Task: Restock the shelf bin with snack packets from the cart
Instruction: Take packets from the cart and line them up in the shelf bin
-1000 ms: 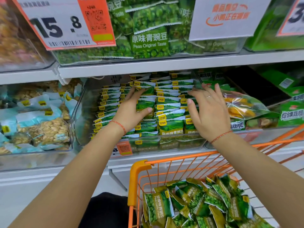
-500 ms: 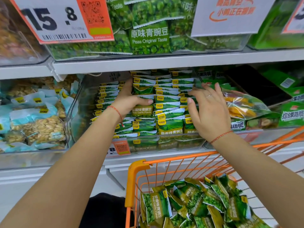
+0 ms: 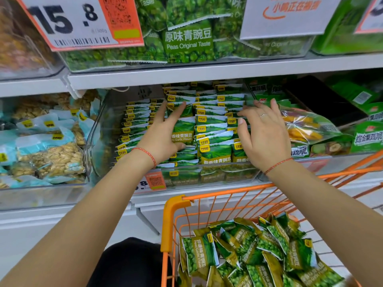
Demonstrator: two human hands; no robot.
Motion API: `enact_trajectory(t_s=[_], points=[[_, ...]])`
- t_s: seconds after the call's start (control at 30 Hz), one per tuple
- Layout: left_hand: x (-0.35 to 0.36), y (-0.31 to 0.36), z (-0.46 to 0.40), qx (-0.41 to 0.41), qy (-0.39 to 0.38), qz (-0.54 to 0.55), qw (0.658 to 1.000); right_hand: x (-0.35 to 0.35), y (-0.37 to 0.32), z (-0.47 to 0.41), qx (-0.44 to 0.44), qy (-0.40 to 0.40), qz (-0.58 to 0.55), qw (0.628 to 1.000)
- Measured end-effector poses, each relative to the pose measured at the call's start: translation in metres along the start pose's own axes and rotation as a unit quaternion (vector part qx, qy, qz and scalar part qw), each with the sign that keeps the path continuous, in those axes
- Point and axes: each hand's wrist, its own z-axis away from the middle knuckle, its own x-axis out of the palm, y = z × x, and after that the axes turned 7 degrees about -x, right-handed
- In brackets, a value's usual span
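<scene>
A clear shelf bin (image 3: 207,176) on the middle shelf holds upright rows of green garlic-pea packets (image 3: 215,151). My left hand (image 3: 161,137) lies against the middle rows with its fingers spread; one packet (image 3: 183,129) sits between its index finger and thumb. My right hand (image 3: 266,137) rests on the right-hand rows, fingers apart and slightly curled, holding nothing. Below, the orange cart (image 3: 176,206) carries a loose heap of the same packets (image 3: 248,255).
Left of the bin is a bin of pale blue nut packets (image 3: 47,150). To its right lie bags of dried fruit chips (image 3: 304,129). An upper shelf (image 3: 207,72) with pea packets and a price sign (image 3: 68,21) overhangs the bin.
My left hand has let go of the stack it clasped and stretched its fingers upward over the rows. My right hand has shifted slightly up along the right rows.
</scene>
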Motion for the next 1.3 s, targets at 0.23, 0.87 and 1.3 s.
enact_trajectory(t_s=[0.23,0.87,1.3], points=[[0.0,0.001,-0.01,-0.038,-0.02,-0.031,0.999,0.0,0.0,0.0,-0.009,-0.001,0.004,1.0],[0.003,0.009,0.012,-0.054,0.126,0.122,0.983,-0.001,0.002,0.0,-0.02,-0.013,-0.021,0.999],[0.013,0.089,0.142,0.28,-0.002,-0.097,0.955,-0.098,-0.024,0.079,-0.163,0.011,-0.19,0.968]])
